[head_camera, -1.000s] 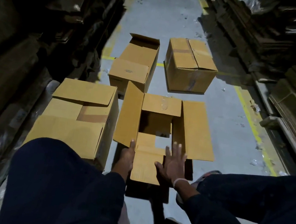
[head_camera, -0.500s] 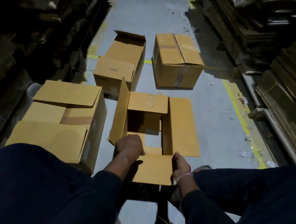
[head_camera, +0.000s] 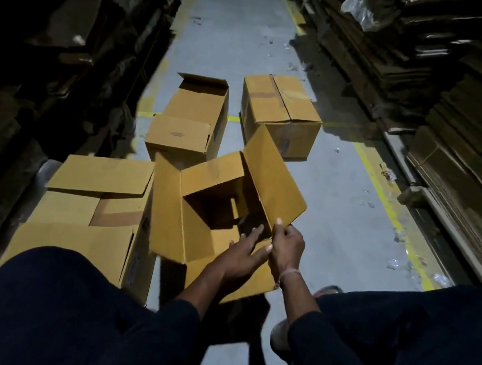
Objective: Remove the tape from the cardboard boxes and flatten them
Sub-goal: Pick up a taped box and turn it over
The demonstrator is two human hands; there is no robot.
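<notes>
Since the earlier frames the open box (head_camera: 216, 209) has been turned and tipped — its right flap, which lay flat, now stands up at a slant, and both hands have come together at its near right corner. The right hand (head_camera: 286, 246) pinches the lower edge of that raised flap between thumb and curled fingers, a pale band on its wrist. The left hand (head_camera: 244, 257) lies with fingers fairly straight against the near flap, its fingertips at the box's opening; it grips nothing that can be seen. The box sits on the grey floor (head_camera: 347, 238) just in front of the person's dark-trousered knees, touching a larger box (head_camera: 87, 219) on its left. Farther off stand a half-open box (head_camera: 189, 123) and a closed box (head_camera: 280, 112) with tape across its top — side by side near a yellow floor line (head_camera: 391, 210).
</notes>
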